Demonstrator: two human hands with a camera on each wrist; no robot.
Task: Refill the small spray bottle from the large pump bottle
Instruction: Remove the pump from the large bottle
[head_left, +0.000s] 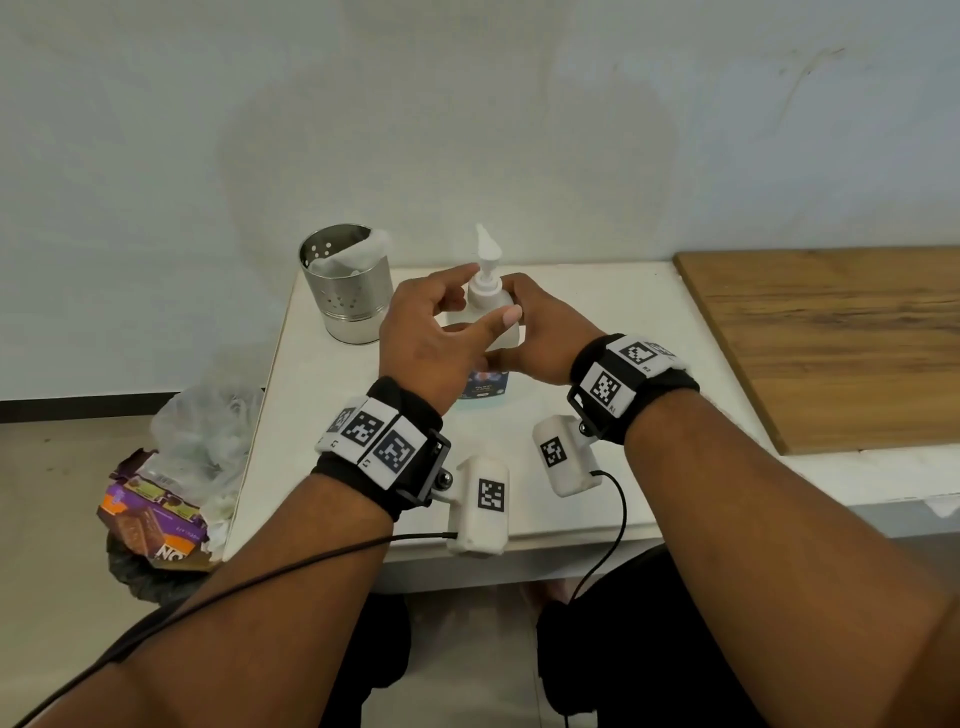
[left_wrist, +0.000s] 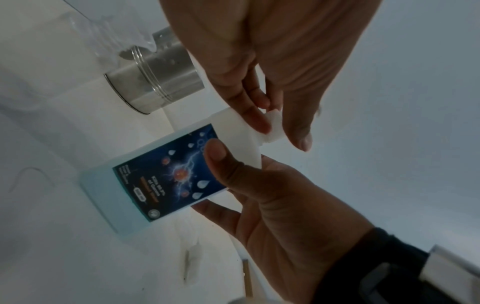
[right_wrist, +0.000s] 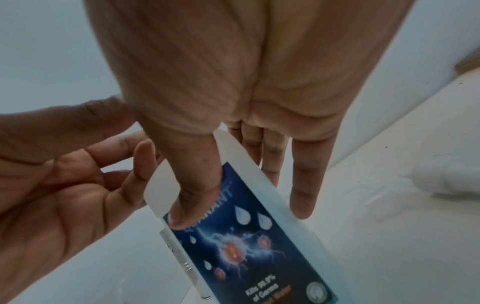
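Observation:
The large pump bottle (head_left: 488, 291) stands upright in the middle of the white table (head_left: 623, 301); it has a white pump and a dark blue label (left_wrist: 166, 176). My right hand (head_left: 511, 327) grips its body from the right, thumb on the label (right_wrist: 241, 216) and fingers behind. My left hand (head_left: 485, 293) reaches in from the left, and its fingers and thumb (left_wrist: 280, 131) pinch the white collar under the pump. I see no small spray bottle clearly in any view. A blurred white object (right_wrist: 446, 179) lies on the table to the right; I cannot tell what it is.
A perforated steel holder (head_left: 345, 286) with tissue in it stands at the table's back left, close to my left hand. A wooden board (head_left: 831, 343) covers the surface to the right. A plastic bag and snack wrappers (head_left: 171, 493) sit on the floor at the left.

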